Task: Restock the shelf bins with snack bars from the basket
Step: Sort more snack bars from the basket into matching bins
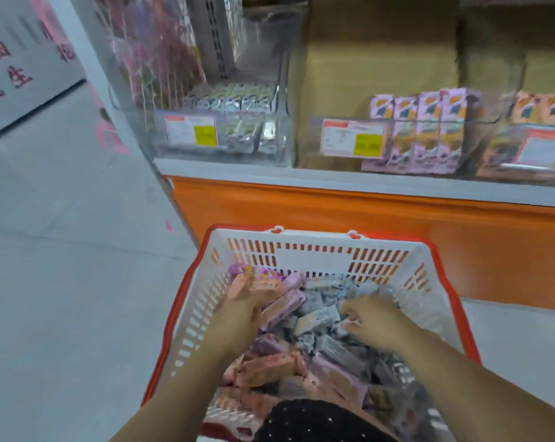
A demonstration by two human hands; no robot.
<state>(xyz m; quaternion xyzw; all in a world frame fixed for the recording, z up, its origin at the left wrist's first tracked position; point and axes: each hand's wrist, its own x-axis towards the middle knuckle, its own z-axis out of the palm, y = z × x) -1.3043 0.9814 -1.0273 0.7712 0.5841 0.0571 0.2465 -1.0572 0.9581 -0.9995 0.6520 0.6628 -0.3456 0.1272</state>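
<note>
- Fingers of the left hand (241, 314), head view: curled round a small clutch of peach bars (260, 283) at the far left corner of the basket (314, 260); motion blur softens the detail
- Right hand (375, 320): fingers bent down into the grey bars (321, 314) on the basket's right side; whether anything is actually held cannot be told
- Stock: the basket stands just before the shelf's orange base (333, 212), well filled with snack bars, with peach, purple and grey ones lying jumbled together
- Shelf bins: three clear bins above the base. The left bin (187, 153) holds silver-grey packs and is low. The middle bin (314, 162) holds purple packs (429, 129) standing upright along its right side. The right bin (493, 161) shows peach packs and is partly cut off by the frame edge
- Stage, as judged: picking from the basket; nothing is at a bin yet
- Risk: mis-sorting. The colours are mixed in the basket, so a stray purple or grey bar caught up in the left-hand clutch would land in the wrong bin
- Risk: dropped bars. Several glossy wrappers in one grip may slide out on the lift
- Risk: a hand clipping a bin's clear front wall could topple the upright purple packs
</note>
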